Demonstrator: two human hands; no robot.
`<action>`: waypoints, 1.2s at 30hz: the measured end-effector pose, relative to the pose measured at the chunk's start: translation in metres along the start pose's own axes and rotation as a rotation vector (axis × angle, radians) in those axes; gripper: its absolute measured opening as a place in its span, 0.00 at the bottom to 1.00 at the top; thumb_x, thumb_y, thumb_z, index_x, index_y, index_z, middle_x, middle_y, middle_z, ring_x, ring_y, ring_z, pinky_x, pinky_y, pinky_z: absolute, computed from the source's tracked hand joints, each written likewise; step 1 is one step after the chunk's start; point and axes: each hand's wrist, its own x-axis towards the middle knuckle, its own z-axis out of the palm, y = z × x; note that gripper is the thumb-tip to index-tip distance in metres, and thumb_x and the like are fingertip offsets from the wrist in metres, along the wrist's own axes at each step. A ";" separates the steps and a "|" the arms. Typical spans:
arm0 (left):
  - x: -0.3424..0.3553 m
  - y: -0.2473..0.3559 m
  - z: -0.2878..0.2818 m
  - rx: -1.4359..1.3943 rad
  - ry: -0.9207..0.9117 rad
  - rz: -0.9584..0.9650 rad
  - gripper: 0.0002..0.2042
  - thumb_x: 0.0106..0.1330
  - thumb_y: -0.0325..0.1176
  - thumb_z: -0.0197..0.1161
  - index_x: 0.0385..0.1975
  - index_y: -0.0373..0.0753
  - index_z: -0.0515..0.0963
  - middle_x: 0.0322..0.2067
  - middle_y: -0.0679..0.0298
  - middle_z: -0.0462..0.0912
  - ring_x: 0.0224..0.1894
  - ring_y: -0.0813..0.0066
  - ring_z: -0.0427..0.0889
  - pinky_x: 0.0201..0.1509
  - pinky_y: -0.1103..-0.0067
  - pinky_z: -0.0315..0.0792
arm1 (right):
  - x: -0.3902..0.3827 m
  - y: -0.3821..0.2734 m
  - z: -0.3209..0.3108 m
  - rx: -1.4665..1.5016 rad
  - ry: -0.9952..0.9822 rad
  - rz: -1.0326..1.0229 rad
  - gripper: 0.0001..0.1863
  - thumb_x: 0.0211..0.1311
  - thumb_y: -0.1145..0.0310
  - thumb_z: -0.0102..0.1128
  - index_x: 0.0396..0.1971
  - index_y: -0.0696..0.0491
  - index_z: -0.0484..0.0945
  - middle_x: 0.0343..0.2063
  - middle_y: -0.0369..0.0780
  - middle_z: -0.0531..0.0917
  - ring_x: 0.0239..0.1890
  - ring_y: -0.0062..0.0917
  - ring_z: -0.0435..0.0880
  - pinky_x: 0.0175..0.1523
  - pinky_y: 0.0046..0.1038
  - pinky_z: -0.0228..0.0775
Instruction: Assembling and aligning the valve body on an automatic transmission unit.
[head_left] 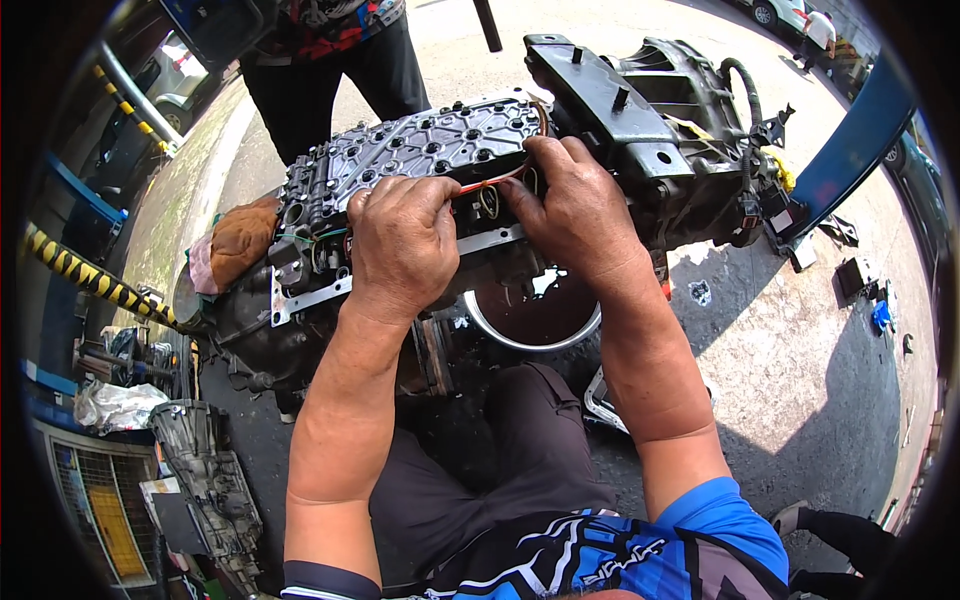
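A gearbox lies on its side before me, its grey metal valve body [430, 142] studded with dark bolts. Along the near edge of that body runs a thin red wire [474, 186], stretched between my hands. My left hand [400, 235] has its fingers curled closed at the wire's left end. Thumb and forefinger of my right hand [585, 205] pinch the wire's other end, beside a small wire loop [489, 203]. Below the fingers, a flat metal case flange [490, 238] shows. What lies inside my left fist is partly hidden.
A black crossmember [615, 110] is at the gearbox's right end. A brown rag [247, 240] rests on its left. Underneath stands a round basin [535, 347] with dark liquid. Another gearbox [205, 470] lies at lower left. A person in dark trousers [335, 95] stands opposite, close to the gearbox.
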 end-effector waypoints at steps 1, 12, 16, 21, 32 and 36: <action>0.000 0.000 0.000 -0.006 -0.003 -0.007 0.07 0.56 0.23 0.64 0.34 0.39 0.84 0.30 0.60 0.85 0.37 0.59 0.83 0.47 0.67 0.72 | -0.001 -0.002 0.000 0.003 0.002 0.015 0.24 0.60 0.59 0.70 0.51 0.57 0.78 0.39 0.47 0.82 0.41 0.44 0.85 0.44 0.39 0.78; -0.014 -0.008 -0.011 -0.007 0.155 0.020 0.09 0.55 0.27 0.69 0.36 0.39 0.82 0.37 0.62 0.85 0.42 0.63 0.81 0.50 0.69 0.68 | -0.014 0.023 -0.009 0.214 -0.023 -0.133 0.20 0.52 0.66 0.72 0.45 0.57 0.79 0.38 0.47 0.83 0.41 0.43 0.84 0.45 0.37 0.77; -0.032 -0.004 -0.009 -0.010 0.261 0.099 0.10 0.53 0.25 0.71 0.35 0.38 0.81 0.35 0.61 0.84 0.41 0.62 0.81 0.49 0.69 0.69 | -0.014 0.012 -0.003 0.210 -0.021 -0.092 0.17 0.52 0.67 0.72 0.40 0.56 0.79 0.35 0.47 0.84 0.38 0.43 0.85 0.43 0.38 0.77; -0.046 -0.025 -0.022 0.004 0.384 0.078 0.09 0.55 0.23 0.70 0.35 0.37 0.81 0.35 0.59 0.84 0.39 0.62 0.82 0.49 0.70 0.71 | -0.017 0.010 0.003 0.151 0.000 -0.053 0.12 0.53 0.67 0.72 0.33 0.55 0.80 0.26 0.44 0.82 0.30 0.41 0.84 0.36 0.37 0.75; -0.058 -0.046 -0.023 -0.055 0.397 0.084 0.10 0.52 0.26 0.72 0.34 0.38 0.81 0.33 0.62 0.83 0.39 0.62 0.81 0.49 0.69 0.69 | -0.026 0.014 0.008 0.198 0.094 -0.076 0.10 0.50 0.72 0.76 0.29 0.56 0.81 0.25 0.43 0.82 0.27 0.34 0.83 0.34 0.30 0.75; -0.058 -0.045 -0.023 -0.041 0.379 0.079 0.09 0.52 0.27 0.72 0.32 0.39 0.81 0.32 0.63 0.83 0.38 0.63 0.81 0.48 0.70 0.68 | -0.025 0.011 0.005 0.226 0.062 -0.042 0.10 0.51 0.73 0.75 0.33 0.57 0.83 0.26 0.43 0.82 0.28 0.33 0.84 0.35 0.30 0.75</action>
